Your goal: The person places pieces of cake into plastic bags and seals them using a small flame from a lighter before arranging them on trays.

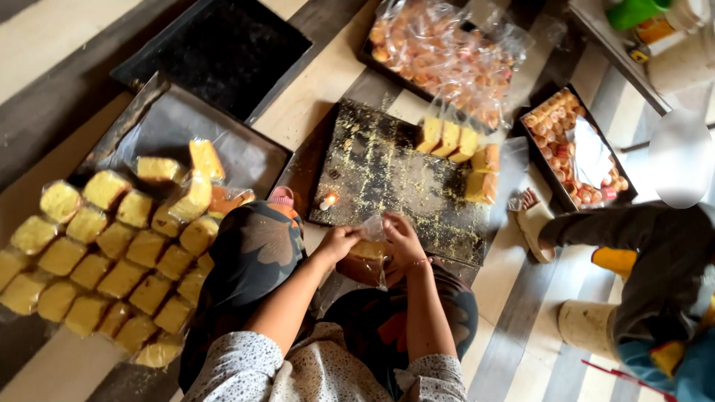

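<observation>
Left hand [337, 242] and right hand [402, 240] both clamped on a bagged cake slice [368, 249], at six o'clock of the crumb-strewn dark tray [387, 175]; wrapped slices [112, 253] piled at nine o'clock

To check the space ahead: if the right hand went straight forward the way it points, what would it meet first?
Probably the dark crumb-covered baking tray just beyond the right hand, which shares a clear bag with cake with the left hand; depth is unclear.

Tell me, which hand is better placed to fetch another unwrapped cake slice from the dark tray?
Probably the right hand. The unwrapped cake slices stand on the far right part of the dark tray, on that hand's side. The left hand would have to cross over. Both hands now hold the bagged slice.
</observation>
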